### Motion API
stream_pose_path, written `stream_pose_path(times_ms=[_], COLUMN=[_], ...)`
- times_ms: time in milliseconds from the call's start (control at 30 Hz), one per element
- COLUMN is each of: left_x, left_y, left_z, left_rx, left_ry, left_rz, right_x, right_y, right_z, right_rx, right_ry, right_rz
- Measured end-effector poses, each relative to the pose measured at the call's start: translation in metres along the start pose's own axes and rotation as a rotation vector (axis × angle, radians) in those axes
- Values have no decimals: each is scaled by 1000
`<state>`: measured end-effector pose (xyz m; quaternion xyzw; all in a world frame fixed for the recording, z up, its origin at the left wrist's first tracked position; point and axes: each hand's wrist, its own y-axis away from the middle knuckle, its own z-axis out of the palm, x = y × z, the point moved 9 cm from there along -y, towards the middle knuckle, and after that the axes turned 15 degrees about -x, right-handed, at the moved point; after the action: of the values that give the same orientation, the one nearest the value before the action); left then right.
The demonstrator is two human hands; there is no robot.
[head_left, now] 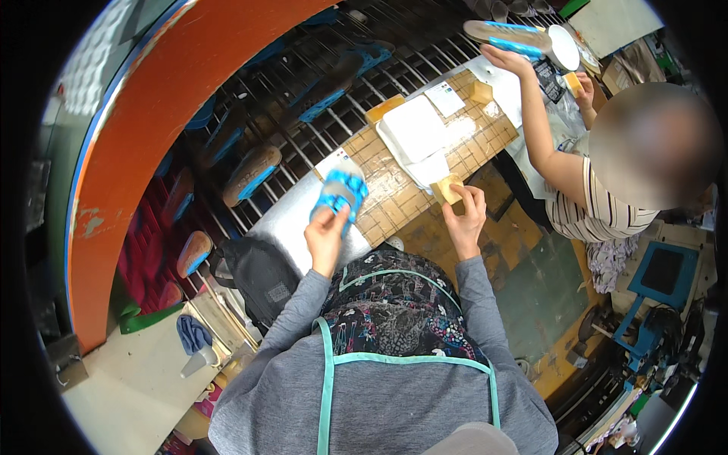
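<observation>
My left hand [324,241] pinches a bright blue shoe piece [343,189] with lighter patches, held over the near left end of the wood-patterned board [383,216]. Its exact shape is blurred. On the other side, my right hand [465,218] grips a yellow sponge [446,189] between thumb and fingers, close to the near corner of a white tub [413,127]. That tub sits on the board between my hands and the rack.
Beyond the board runs a metal-bar rack [303,168] carrying several soles with blue parts [254,174], under an orange arch [129,163]. A co-worker [599,182] on the right holds a blue-edged sole [508,36] and a sponge [572,83]. A black bag [262,277] lies at left.
</observation>
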<state>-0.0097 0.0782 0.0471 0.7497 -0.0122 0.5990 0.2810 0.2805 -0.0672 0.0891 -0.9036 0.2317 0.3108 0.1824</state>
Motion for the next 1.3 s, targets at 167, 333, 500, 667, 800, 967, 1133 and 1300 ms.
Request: stream_pose_path(times_ms=[167, 333, 500, 667, 800, 967, 1133, 1300], left_x=[0, -7, 19, 116, 138, 133, 127, 128], left_y=[33, 7, -3, 51, 84, 97, 106, 109], left_z=[26, 20, 23, 77, 105, 112, 114, 114], left_rx=[-205, -147, -460, -814, -844, -884, -850, -835], left_ry=[-864, -906, 699, 1264, 1212, 1137, 1008, 964], left_rz=[660, 513, -19, 2, -7, -59, -37, -25], right_x=[2, 11, -22, -139, -190, -212, -193, -183], right_y=[1, 1, -3, 3, 26, 47, 45, 42], right_z=[12, 5, -15, -100, -145, -150, -158, -158], right_rx=[-17, -43, -72, -3, 174, 67, 162, 264], right_ry=[58, -192, -1353, -895, -405, -214, -390, -512], right_rz=[-34, 110, 208, -382, -558, -652, -590, -571])
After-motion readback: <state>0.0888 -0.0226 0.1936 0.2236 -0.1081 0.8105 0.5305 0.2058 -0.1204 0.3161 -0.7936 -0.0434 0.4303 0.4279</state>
